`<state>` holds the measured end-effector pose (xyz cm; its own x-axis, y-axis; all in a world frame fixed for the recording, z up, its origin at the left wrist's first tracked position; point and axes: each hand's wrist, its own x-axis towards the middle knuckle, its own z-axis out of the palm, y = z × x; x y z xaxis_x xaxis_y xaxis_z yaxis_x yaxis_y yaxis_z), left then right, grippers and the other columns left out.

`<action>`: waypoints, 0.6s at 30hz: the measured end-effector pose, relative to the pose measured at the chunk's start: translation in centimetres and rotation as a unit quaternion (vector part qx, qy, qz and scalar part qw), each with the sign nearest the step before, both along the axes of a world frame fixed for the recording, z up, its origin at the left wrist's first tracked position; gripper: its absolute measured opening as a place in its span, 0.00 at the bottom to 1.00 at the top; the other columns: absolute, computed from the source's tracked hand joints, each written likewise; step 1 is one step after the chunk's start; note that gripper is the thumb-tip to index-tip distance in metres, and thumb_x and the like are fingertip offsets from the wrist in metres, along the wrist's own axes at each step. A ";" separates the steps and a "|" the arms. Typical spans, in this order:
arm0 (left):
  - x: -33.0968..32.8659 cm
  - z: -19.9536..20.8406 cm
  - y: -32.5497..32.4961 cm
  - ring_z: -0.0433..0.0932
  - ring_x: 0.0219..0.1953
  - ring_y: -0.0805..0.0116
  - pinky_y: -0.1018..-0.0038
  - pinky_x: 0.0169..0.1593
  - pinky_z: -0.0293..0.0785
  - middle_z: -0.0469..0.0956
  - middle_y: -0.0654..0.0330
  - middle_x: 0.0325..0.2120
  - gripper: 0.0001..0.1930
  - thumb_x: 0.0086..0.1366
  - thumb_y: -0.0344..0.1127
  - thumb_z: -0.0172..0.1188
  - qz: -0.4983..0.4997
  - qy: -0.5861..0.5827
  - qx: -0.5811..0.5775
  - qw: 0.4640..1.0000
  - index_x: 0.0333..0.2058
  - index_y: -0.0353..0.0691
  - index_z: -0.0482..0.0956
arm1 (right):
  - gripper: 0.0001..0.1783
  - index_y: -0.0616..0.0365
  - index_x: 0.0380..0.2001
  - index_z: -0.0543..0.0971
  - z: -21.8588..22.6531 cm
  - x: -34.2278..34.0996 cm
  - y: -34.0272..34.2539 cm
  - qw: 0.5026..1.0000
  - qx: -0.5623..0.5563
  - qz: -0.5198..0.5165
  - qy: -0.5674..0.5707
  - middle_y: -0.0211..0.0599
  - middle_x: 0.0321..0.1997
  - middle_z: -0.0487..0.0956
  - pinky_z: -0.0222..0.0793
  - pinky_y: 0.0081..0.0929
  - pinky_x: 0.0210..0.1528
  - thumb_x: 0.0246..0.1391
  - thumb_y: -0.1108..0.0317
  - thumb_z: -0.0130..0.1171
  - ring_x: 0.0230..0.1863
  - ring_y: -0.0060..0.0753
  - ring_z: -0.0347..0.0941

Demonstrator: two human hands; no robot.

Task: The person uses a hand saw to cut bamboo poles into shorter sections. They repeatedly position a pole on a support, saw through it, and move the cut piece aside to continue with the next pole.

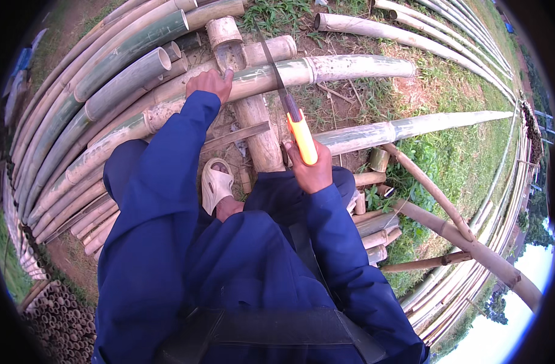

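Observation:
My right hand (312, 172) is wrapped round the yellow-and-orange handle of a hand saw (301, 136). Its dark, narrow blade points away from me and crosses a long, mottled green-and-tan bamboo pole (361, 68). Whether the teeth have cut into the pole cannot be made out. To the left of the blade, my left hand (209, 84) grips the same pole from above, thumb raised and fingers partly hidden. Beneath the pole lies a thick log (260, 130), with an upright, notched bamboo piece (225, 39) at its far end.
Many bamboo poles (129, 70) are stacked at the left. Another pole (374, 134) stretches rightward beyond my right hand. Short cut bamboo pieces (374, 227) lie beside my right leg. A slanting pole frame (471, 242) stands at the right. My sandalled foot (217, 187) is close to the log.

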<state>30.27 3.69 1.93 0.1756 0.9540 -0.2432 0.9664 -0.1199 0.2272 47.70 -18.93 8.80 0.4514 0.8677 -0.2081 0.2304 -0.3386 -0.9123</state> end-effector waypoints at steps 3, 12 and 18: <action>0.0 0.7 0.2 0.86 0.41 0.42 0.54 0.55 0.77 0.86 0.39 0.34 0.35 0.74 0.62 0.45 0.002 0.002 -0.002 1.000 0.35 0.34 0.88 | 0.19 0.68 0.53 0.82 3.9 -0.1 -9.9 0.998 -0.044 0.045 -0.030 0.51 0.39 0.87 0.78 0.32 0.46 0.59 0.75 0.67 0.42 0.38 0.87; 0.5 0.3 0.0 0.86 0.41 0.42 0.54 0.54 0.78 0.86 0.40 0.33 0.36 0.74 0.63 0.44 -0.009 -0.009 0.016 1.000 0.34 0.33 0.88 | 0.10 0.67 0.34 0.82 -1.5 0.4 -1.1 1.000 -0.011 0.016 -0.002 0.40 0.23 0.79 0.71 0.30 0.33 0.61 0.69 0.68 0.25 0.26 0.71; 0.4 0.4 0.6 0.86 0.42 0.41 0.53 0.54 0.78 0.86 0.40 0.33 0.35 0.75 0.61 0.44 0.001 0.001 0.012 1.000 0.34 0.33 0.88 | 0.17 0.68 0.52 0.83 4.4 -0.3 -11.5 0.999 -0.004 0.023 -0.029 0.45 0.32 0.86 0.77 0.30 0.41 0.60 0.76 0.67 0.34 0.29 0.83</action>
